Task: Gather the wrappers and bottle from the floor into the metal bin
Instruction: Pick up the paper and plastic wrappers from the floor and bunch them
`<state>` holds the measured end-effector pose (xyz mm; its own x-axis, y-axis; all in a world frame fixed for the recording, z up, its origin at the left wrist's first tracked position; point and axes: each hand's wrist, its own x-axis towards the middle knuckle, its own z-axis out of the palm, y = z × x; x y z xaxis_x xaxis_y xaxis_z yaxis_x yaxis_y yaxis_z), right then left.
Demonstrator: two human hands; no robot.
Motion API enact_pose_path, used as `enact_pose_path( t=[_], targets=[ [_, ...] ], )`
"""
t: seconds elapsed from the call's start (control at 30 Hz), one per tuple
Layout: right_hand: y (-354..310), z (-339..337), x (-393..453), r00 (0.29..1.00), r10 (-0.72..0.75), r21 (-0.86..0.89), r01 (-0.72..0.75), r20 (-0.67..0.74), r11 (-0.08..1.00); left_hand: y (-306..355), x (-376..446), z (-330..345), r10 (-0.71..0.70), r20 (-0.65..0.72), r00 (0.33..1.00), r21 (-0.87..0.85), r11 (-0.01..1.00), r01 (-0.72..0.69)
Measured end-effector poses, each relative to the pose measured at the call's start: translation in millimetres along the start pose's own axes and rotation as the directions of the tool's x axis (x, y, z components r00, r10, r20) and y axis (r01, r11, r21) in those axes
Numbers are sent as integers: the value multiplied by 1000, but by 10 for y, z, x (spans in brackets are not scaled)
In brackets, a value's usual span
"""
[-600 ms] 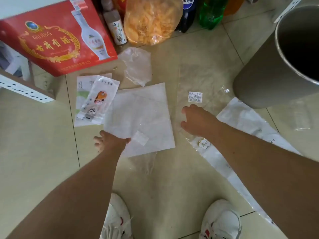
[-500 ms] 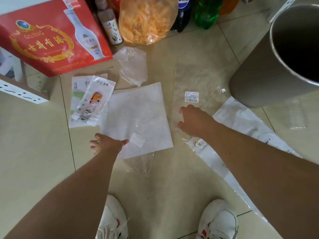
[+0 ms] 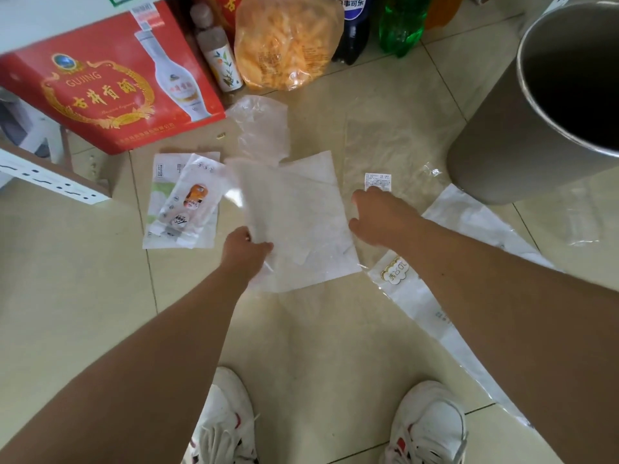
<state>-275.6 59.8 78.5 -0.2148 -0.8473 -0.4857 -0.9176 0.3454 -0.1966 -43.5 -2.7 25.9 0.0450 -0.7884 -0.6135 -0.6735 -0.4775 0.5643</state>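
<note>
Tiled floor (image 3: 83,296): red "GUIING" box (image 3: 110,85), Pepsi bottle (image 3: 351,25), white wrapper (image 3: 294,222).

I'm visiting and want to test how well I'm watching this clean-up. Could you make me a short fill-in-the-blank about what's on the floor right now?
1. The left hand grips the edge of the large ____ sheet.
2. The metal bin stands on the person's ____ side.
3. The cardboard box at the upper left is ____ in colour.
4. The person wears ____ shoes.

Missing words: white; right; red; white
</note>
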Motion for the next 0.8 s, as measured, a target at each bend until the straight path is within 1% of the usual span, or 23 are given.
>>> enact_pose_path(
  t=[0.07, 0.13, 0.27, 0.33, 0.4, 0.5, 0.57, 0.7, 0.8],
  targets=[
    [-80, -50, 16, 1000, -8, -11, 8, -18, 1000, 128, -84, -39, 132, -3, 991, 55, 990, -132],
    [-206, -96, 26, 999, -18, -6, 18, -38, 1000, 253, -168, -130, 217, -13, 976, 90, 972, -215],
    [-579, -154, 40, 994, -83, 8, 84, -69, 996, 329, -259, -449, 321, -70, 944, 138, 941, -310],
    [-782, -164, 65, 989, -124, 3, 125, -77, 992, 305, -298, -667, 340, -98, 935, 152, 934, -323],
    [-989, -153, 109, 983, -166, 7, 167, -83, 986, 237, -306, -908, 337, -128, 933, 162, 935, -316],
    [-1330, -111, 181, 973, -217, 26, 219, -83, 975, 115, -285, -1310, 266, -199, 943, 138, 960, -242],
    [-1550, -55, 222, 965, -248, 16, 251, -82, 968, 15, -249, -1592, 222, -264, 939, 126, 973, -195],
    [-1918, 142, 300, 940, -335, -37, 334, -61, 942, -255, -133, -2071, 136, -389, 911, 36, 990, -133],
    [-2167, 304, 372, 932, -362, -90, 359, -26, 929, -481, -95, -2333, 85, -451, 888, -17, 994, -104]
  ],
)
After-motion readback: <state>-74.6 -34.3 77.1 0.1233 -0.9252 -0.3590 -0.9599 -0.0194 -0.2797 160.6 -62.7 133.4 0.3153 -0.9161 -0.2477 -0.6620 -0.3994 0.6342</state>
